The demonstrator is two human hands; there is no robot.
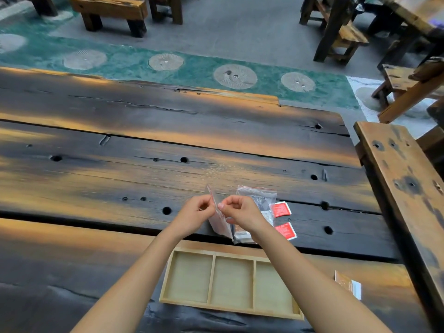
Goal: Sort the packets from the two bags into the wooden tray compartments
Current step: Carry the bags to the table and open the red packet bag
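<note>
My left hand [195, 212] and my right hand [242, 211] both pinch the top of a clear plastic bag [219, 222], held upright just above the table beyond the tray. A second clear bag [260, 200] with packets inside lies flat behind my right hand. Two red packets [280, 209] [286, 230] lie on the table to its right. The wooden tray [211, 277] with three compartments sits near me, between my forearms, and holds nothing. A brown and white packet [347, 283] lies to the right of the tray.
The dark plank table [144, 150] stretches far to the left and back, with holes and cracks. A wooden bench [406, 179] runs along the right side. More benches and tables stand on the floor beyond.
</note>
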